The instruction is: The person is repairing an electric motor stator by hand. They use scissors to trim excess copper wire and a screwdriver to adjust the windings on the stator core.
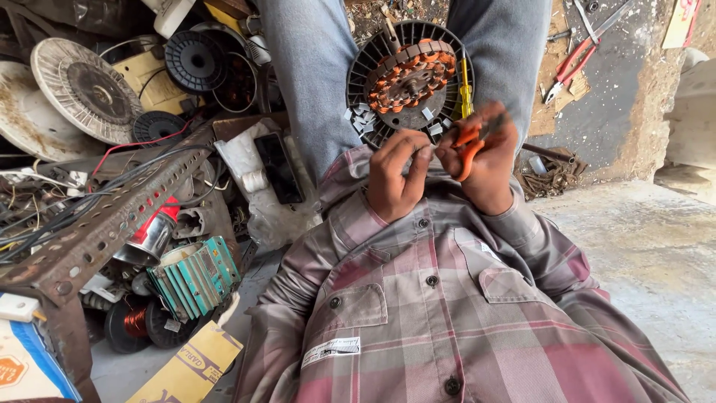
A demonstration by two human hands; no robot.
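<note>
scissors held over a motor

orange-handled scissors [468, 146] are gripped in the right hand [485, 160], fingers closed through the handles. a thin wire, barely visible, is pinched by the left hand [394, 177]. a round motor [409, 78] with copper windings is set between the knees, a yellow screwdriver [465, 93] just beside it.

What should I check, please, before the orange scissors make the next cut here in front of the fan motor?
1. Right hand grips the orange scissors: ok.
2. Left hand pinches something thin at the blades: ok; what it is, cannot tell.
3. Left fingertips clear of the blades: cannot tell, they are very close.
4. Scissor blades open or shut: cannot tell, hidden.
5. Motor stator rests between the legs: ok.
6. Yellow screwdriver lies against the stator, near the hands: not ok, may get in the way.
</note>
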